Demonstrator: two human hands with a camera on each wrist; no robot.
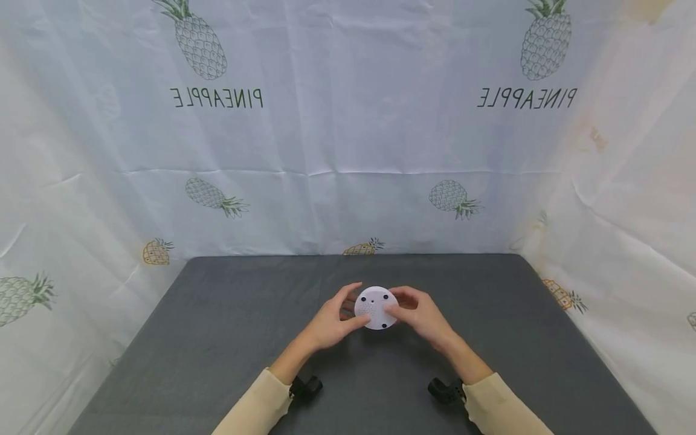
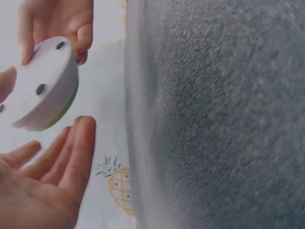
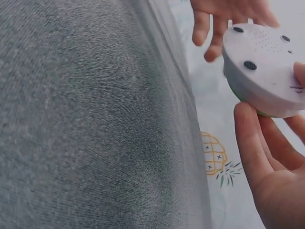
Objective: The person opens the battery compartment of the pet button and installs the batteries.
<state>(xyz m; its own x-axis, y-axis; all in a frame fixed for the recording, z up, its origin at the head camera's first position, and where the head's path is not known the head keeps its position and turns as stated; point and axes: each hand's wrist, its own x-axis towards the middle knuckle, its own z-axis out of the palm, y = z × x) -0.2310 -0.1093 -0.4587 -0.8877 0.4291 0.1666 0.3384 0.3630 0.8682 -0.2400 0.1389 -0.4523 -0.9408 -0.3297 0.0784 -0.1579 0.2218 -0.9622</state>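
A round white device (image 1: 375,307) is held up over the table, its flat face with black rubber feet and small speaker holes turned toward me. Green edging shows on its far side in both wrist views. My right hand (image 1: 426,317) pinches it, thumb on the flat face and fingers behind. At the opposite side is my left hand (image 1: 328,323), its thumb tip overlapping the device's lower-left rim. In the left wrist view, the left fingers (image 2: 78,157) are extended, with a gap between them and the device.
Below the hands spreads a dark grey table (image 1: 244,302). A white curtain (image 1: 337,133) printed with pineapples hangs behind it and along both sides. Black wrist cameras, one on the left (image 1: 306,388) and one on the right (image 1: 446,391), sit by the cream sleeves.
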